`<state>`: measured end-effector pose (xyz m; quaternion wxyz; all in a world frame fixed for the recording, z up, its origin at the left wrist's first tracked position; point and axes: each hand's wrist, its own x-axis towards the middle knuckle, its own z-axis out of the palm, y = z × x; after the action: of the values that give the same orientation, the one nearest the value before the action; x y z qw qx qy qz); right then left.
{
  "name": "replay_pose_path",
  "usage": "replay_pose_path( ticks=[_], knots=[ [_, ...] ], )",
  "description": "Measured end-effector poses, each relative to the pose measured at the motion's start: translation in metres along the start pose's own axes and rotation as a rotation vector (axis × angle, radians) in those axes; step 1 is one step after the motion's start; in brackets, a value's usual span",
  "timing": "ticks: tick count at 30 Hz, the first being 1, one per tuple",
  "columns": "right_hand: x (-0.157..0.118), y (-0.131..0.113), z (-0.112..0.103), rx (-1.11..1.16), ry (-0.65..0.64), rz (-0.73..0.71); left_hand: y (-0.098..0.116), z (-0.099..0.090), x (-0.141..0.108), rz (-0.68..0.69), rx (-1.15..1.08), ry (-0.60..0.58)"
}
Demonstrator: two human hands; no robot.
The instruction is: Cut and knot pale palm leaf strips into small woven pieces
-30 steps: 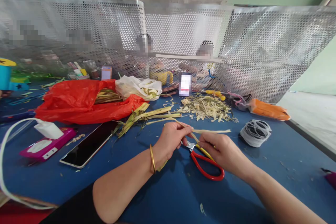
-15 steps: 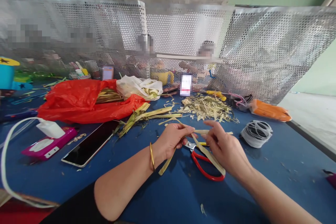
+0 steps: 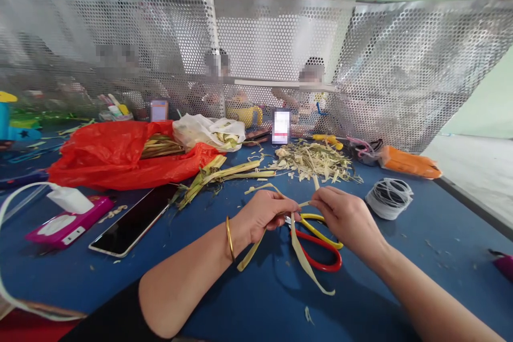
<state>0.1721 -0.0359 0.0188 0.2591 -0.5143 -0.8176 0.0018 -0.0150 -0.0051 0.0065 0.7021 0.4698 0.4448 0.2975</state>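
Several pale, flat strips of dried leaf meet between my hands over the blue table. My left hand [image 3: 269, 211], with a gold bangle at the wrist, pinches them where they cross. One leaf strip [image 3: 301, 256] hangs from there and curls to the right; another strip end [image 3: 249, 256] sticks out below the palm. My right hand [image 3: 345, 214] is closed on a strip that runs across from the left fingertips, its end poking up above the fingers. Under the hands lie scissors [image 3: 323, 266] with one red and one yellow handle, their blades partly hidden by my left hand.
Beyond the hands are a heap of leaf scraps [image 3: 316, 161], a bundle of dried stalks [image 3: 224, 175] and a red plastic bag [image 3: 104, 155]. A phone [image 3: 134, 222] and a purple power strip [image 3: 70, 222] lie left. A wire coil [image 3: 388, 197] sits right. A perforated metal screen [image 3: 272, 37] stands behind.
My right fingers, raised and loosely bent before, have closed on the strip running across. The hanging strip has swung down and away from my right hand. The view has shifted slightly.
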Motion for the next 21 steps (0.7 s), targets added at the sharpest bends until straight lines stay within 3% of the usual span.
replay_pose_path(
  ticks=[10, 13, 15, 18, 21],
  knots=[
    [0.001, 0.003, 0.003, -0.147, 0.068, -0.031, 0.001, -0.001, -0.001, -0.006, -0.12, -0.073],
    [-0.001, 0.0, -0.001, -0.208, 0.229, -0.089, 0.001, -0.002, -0.001, -0.031, -0.204, -0.089],
    [-0.004, -0.008, -0.003, -0.236, 0.296, -0.231, 0.001, -0.001, -0.001, -0.008, -0.253, -0.109],
    [-0.009, -0.025, 0.001, -0.276, 0.125, -0.509, -0.001, 0.002, -0.001, 0.065, -0.303, -0.144],
    [-0.012, -0.036, 0.015, -0.41, -0.017, -0.603, -0.005, 0.005, 0.001, 0.087, -0.325, -0.141]
  ],
)
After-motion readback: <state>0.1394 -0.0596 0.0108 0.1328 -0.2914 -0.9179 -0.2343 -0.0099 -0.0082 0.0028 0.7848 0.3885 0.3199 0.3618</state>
